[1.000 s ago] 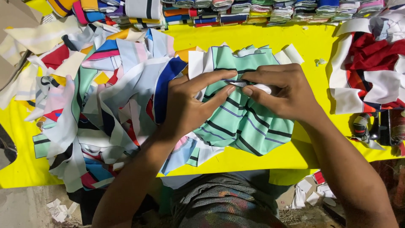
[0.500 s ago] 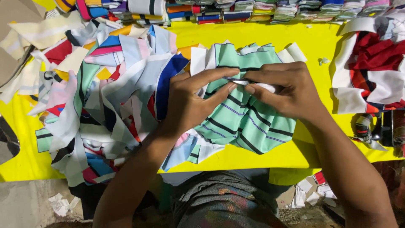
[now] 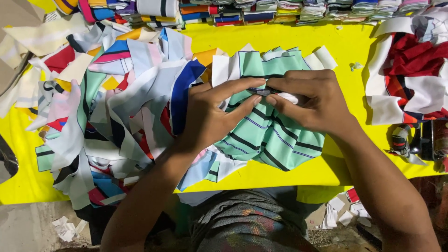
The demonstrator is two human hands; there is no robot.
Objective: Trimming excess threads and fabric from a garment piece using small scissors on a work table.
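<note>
A bunched piece of green striped cloth (image 3: 270,135) lies on the yellow table cover (image 3: 345,56) in front of me. My left hand (image 3: 212,114) rests on its left part, with thumb and fingers pinching the gathered top. My right hand (image 3: 310,100) grips the same gathered fold from the right, with a small white piece (image 3: 288,97) under its fingers. Both hands meet at the middle of the cloth.
A heap of mixed coloured cloth strips (image 3: 107,107) covers the table's left. Red and white cloth (image 3: 410,70) is piled at the right. Folded cloth stacks (image 3: 261,9) line the far edge. Dark scissors-like tools (image 3: 420,140) lie near the right edge. Scraps (image 3: 65,228) litter the floor.
Both hands stay on the green striped cloth, and the fingers have closed in tighter on the gathered fold. The view has shifted slightly.
</note>
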